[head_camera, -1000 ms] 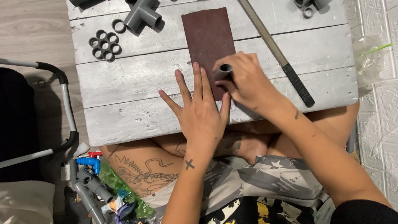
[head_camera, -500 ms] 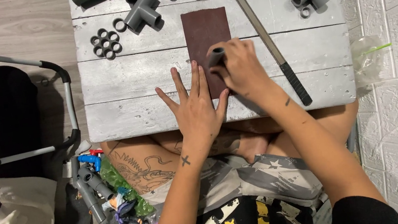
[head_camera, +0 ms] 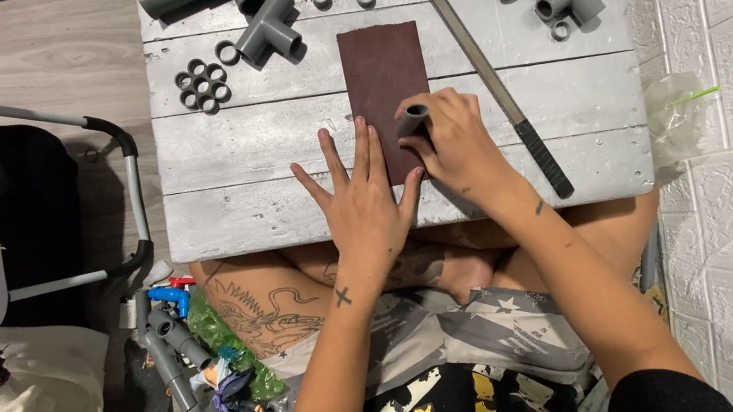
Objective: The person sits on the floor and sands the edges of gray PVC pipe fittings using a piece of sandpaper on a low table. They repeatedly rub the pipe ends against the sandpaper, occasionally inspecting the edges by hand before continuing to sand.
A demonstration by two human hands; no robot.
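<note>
On the grey table (head_camera: pixel 221 159), left hand (head_camera: pixel 366 201) fingers splayed flat (empty) on sandpaper (head_camera: pixel 383 73), right hand (head_camera: pixel 457 144) fingers closed around pipe piece (head_camera: pixel 412 119).

We saw a clear, crumpled plastic bag (head_camera: pixel 674 114) hanging just off the right edge of the grey plank counter (head_camera: pixel 238 147), against the white brick-patterned wall, with a thin green strip at its top. On the floor to the lower left lay a heap of crinkled plastic wrappers (head_camera: pixel 235 362) in green and clear film. We found no labels, signs or screens.
</note>
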